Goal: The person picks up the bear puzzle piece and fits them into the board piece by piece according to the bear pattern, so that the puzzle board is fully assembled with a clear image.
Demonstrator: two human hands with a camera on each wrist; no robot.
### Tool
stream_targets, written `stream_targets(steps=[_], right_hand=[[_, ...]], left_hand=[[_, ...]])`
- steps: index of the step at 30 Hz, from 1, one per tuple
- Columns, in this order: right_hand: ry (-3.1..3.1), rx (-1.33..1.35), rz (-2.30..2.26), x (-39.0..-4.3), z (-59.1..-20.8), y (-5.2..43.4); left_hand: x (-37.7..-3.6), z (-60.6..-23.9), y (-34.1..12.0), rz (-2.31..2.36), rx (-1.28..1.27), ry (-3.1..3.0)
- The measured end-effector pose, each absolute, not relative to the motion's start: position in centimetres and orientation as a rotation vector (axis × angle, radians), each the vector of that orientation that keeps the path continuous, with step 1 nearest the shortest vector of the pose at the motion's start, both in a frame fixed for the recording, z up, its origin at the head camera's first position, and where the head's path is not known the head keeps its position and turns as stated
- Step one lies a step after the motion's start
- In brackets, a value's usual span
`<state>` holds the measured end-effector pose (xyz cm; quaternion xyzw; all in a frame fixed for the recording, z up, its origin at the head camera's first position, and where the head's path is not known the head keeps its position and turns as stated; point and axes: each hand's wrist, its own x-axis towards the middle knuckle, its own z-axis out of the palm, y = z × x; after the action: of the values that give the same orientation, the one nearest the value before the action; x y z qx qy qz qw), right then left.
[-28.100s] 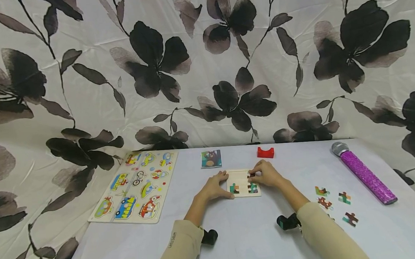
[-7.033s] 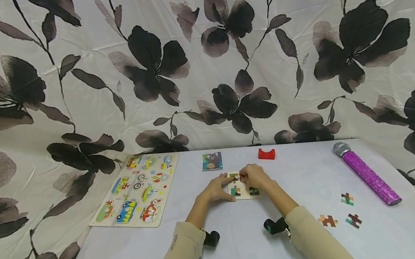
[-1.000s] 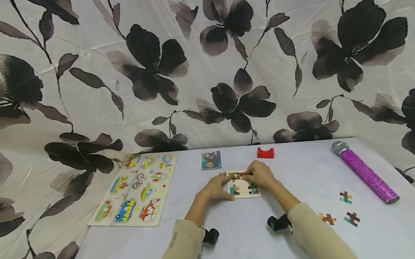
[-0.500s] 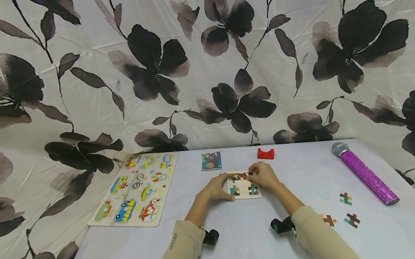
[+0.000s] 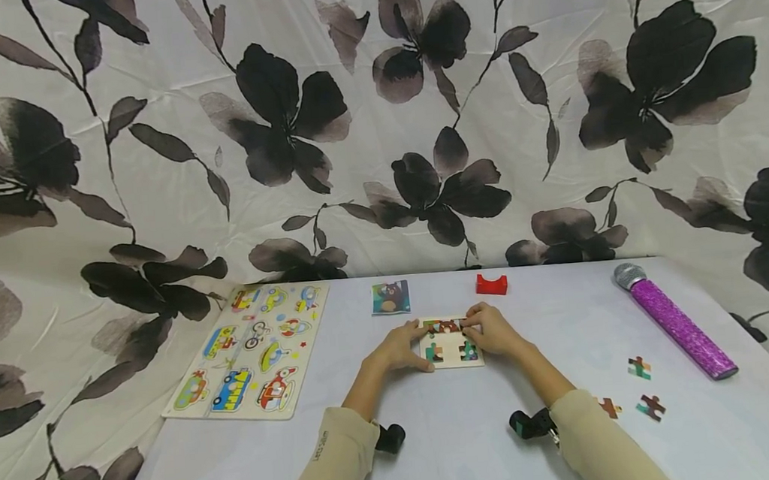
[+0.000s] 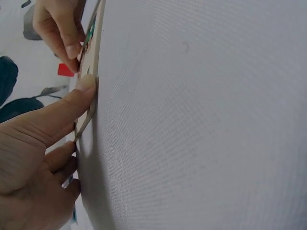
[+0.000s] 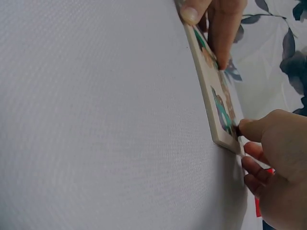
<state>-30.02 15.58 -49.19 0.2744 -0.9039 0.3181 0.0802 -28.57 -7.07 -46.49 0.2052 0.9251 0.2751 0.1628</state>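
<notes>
Head view shows the small puzzle tray [image 5: 449, 351] lying flat in the middle of the worktop [image 5: 441, 446]. It is partly filled with pieces. The left hand [image 5: 400, 347] rests at the tray's left edge with its thumb pressed against the rim, probably so the tray does not slide. The right hand [image 5: 493, 329] presses its fingertips on a piece in the far row. Three loose pieces [image 5: 643, 389] wait well to the right, near the purple microphone [image 5: 675, 320].
</notes>
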Motion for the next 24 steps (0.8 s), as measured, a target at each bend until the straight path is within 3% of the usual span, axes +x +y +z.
stream_targets(steps=[12,24], right_hand=[[-2.659,0.606,1.236,-27.8,-47.9,17.4],[-2.856,0.302,0.953,-21.7,-45.3,28.6]], left_hand=[[-28.7,-46.7,-7.1,0.876,0.555,2.639],[-28.6,-47.1,-7.0,0.833,0.537,2.654]])
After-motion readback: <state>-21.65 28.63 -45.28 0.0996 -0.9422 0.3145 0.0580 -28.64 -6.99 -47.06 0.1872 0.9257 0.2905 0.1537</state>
